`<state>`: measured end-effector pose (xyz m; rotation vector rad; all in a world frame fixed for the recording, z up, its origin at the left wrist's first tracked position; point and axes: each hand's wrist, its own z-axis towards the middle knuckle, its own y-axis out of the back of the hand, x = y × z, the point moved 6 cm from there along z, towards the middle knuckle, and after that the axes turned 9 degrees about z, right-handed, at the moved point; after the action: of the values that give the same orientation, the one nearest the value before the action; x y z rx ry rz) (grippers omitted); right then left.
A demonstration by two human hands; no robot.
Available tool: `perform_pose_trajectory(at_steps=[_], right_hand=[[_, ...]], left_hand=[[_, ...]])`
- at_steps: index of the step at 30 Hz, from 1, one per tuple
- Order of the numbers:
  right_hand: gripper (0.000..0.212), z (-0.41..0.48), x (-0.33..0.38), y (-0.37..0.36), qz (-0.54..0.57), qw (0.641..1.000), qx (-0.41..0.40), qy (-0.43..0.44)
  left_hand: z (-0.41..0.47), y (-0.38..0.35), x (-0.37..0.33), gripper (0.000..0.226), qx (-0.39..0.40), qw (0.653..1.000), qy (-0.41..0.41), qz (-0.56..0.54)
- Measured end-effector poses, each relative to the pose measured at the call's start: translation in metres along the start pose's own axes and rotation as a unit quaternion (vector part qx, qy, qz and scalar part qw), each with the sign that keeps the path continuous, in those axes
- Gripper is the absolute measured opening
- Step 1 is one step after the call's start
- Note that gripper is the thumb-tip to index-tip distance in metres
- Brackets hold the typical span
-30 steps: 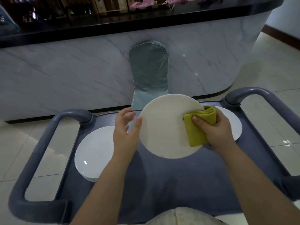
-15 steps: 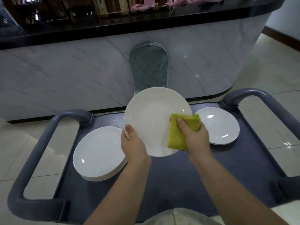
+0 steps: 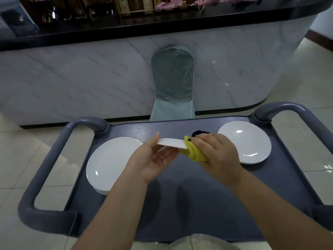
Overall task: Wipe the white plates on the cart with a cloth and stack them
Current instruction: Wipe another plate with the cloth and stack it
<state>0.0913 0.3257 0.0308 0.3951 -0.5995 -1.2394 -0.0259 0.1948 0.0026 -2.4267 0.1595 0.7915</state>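
Above the grey cart (image 3: 180, 204), one white plate (image 3: 171, 142) is held nearly edge-on, its left rim pinched by the left hand (image 3: 156, 159) and its right rim clasped through the single yellow cloth (image 3: 193, 153) gripped by the right hand (image 3: 216, 152), between a left stack (image 3: 113, 163) and a right stack (image 3: 246, 141) of plates, too close-set to count.

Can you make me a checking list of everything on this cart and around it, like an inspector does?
Surface: dark grey cart top, flat, with tube handles at both ends.
Job's things: one plate held edge-on above the cart; left pile and right pile of white plates; yellow cloth wrapped over the held plate's rim.
Clutter: a dark blob behind the right hand, unclear what.
Hands: left hand holds the plate; right hand grips the cloth.
Cables: nothing seen.
Surroundings: covered chair, marble counter, tiled floor.
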Motion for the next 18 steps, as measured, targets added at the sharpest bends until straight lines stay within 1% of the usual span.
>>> perform_pose_trajectory(at_steps=[2,3,5,6,7,8,9,10,11,12,13,14,15,16,17,18], right_hand=[[0.035,-0.006,0.003,-0.009,-0.001,1.0,0.012,0.02],[0.037,-0.01,0.003,-0.011,0.005,0.999,0.023,0.027],[0.039,-0.02,-0.001,-0.007,0.025,0.998,0.039,0.035],[0.037,-0.027,-0.005,-0.002,0.047,0.998,0.04,0.02],[0.036,-0.034,-0.011,0.003,0.08,0.996,0.034,-0.022],[0.033,-0.038,-0.019,0.009,0.126,0.987,0.014,-0.097],[0.028,-0.041,-0.029,0.016,0.18,0.963,-0.026,-0.199],[0.026,-0.041,-0.04,0.021,0.228,0.923,-0.077,-0.299],[0.026,-0.038,-0.049,0.023,0.256,0.882,-0.124,-0.375],[0.029,-0.031,-0.057,0.024,0.253,0.859,-0.156,-0.416],[0.033,-0.02,-0.061,0.022,0.251,0.849,-0.163,-0.436],[0.037,-0.006,-0.062,0.016,0.256,0.849,-0.151,-0.438],[0.041,0.01,-0.059,0.007,0.274,0.852,-0.121,-0.429],[0.046,0.024,-0.052,-0.005,0.287,0.861,-0.071,-0.413],[0.053,0.033,-0.042,-0.019,0.288,0.873,0.003,-0.395],[0.064,0.037,-0.032,-0.033,0.263,0.888,0.088,-0.366]], left_hand=[[0.004,0.005,0.0,0.02,-0.029,0.999,-0.004,-0.024],[0.005,0.009,0.001,0.016,-0.028,0.999,-0.007,-0.036],[0.009,0.016,0.007,0.016,-0.011,0.999,-0.02,-0.049],[0.012,0.019,0.009,0.017,-0.001,0.998,-0.033,-0.049],[0.014,0.023,0.011,0.019,0.007,0.998,-0.052,-0.047],[0.016,0.028,0.01,0.02,0.009,0.996,-0.075,-0.043],[0.018,0.033,0.008,0.023,0.013,0.994,-0.102,-0.038],[0.019,0.037,0.004,0.027,0.022,0.991,-0.13,-0.031],[0.019,0.039,0.0,0.031,0.035,0.987,-0.153,-0.022],[0.019,0.041,-0.003,0.036,0.042,0.984,-0.17,-0.01],[0.018,0.042,-0.003,0.039,0.046,0.983,-0.18,0.003],[0.017,0.041,-0.002,0.04,0.047,0.982,-0.183,0.015],[0.016,0.039,0.001,0.041,0.05,0.982,-0.182,0.023],[0.015,0.036,0.006,0.041,0.052,0.982,-0.18,0.027],[0.013,0.033,0.01,0.041,0.056,0.981,-0.181,0.029],[0.012,0.032,0.012,0.042,0.058,0.981,-0.182,0.032]])
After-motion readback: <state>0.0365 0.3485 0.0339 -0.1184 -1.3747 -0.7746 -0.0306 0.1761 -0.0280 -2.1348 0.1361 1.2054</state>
